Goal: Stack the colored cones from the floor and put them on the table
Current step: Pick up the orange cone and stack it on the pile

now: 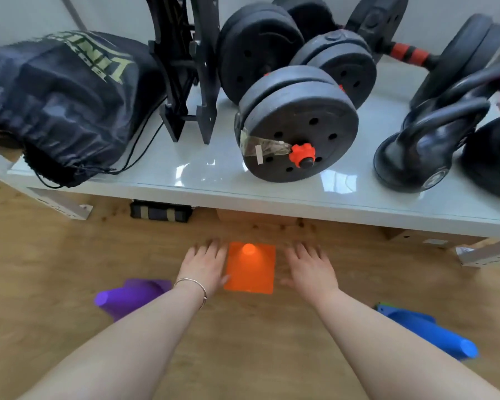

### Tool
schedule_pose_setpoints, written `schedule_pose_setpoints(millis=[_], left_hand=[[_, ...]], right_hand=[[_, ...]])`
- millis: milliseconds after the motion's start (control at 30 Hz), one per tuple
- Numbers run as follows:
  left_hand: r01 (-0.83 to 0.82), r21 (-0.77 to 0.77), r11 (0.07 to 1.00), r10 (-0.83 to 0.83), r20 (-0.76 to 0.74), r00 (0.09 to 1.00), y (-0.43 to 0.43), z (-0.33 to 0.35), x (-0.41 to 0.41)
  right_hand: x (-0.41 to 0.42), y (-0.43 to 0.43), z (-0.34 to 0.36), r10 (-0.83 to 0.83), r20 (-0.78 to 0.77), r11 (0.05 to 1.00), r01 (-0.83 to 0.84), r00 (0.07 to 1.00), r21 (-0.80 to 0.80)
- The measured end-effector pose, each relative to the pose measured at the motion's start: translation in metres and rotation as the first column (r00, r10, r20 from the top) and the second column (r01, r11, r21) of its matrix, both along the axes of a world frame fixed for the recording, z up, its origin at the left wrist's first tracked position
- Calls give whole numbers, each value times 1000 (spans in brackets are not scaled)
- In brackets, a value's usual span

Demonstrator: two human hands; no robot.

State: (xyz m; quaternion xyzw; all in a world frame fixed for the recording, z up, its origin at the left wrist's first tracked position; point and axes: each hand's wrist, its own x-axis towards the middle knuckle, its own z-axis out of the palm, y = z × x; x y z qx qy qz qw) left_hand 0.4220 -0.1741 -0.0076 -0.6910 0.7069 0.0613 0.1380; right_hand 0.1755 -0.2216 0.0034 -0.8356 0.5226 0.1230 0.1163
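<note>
1. While we look down at the wooden floor (41, 255), the upright orange plastic cone (249, 268) stands between our hands, just in front of the glossy white table (214, 176).
2. Our left hand (205, 265) and right hand (311, 268) flank it, fingers straight and spread, holding nothing. We cannot tell whether either touches its square base.
3. A purple plastic cone (127, 298) lies on its side, partly hidden by our left forearm. A blue plastic cone (427, 330) lies tipped beside our right forearm.

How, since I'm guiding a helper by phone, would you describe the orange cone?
On the floor before the white table, between the left hand and right hand, stands the orange cone. It alone is upright on its base; the purple cone and blue cone lie toppled.
</note>
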Motion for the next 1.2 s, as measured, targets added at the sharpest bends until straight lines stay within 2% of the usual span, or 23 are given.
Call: schedule_pose_setpoints(millis=[200,267,500,633,767,1000,1200], left_hand=[[56,128,990,-37,-141,989,-19,-30,6],[68,159,985,-35,-201,979,-25,-34,4],[-37,239,970,135,-410,902,-29,-37,-5],[-136,309,941,291,-537,792,-26,-35,-12],[-161,320,934,329,-586,741,-24,-32,-23],[-134,289,948,296,-648,702,-20,-12,-54],[-67,227,972,207,-679,704,-18,34,-106]], right_hand=[[23,-1,-32,12,60,973,-25,998,229],[27,-1,-37,-45,86,954,17,995,300],[36,-15,-45,-299,160,869,199,941,453],[40,-18,-50,-349,105,820,249,931,516],[30,-16,-51,-383,109,813,279,917,511],[-23,4,-28,-431,269,834,267,861,482],[-85,21,17,-459,418,860,274,784,430]])
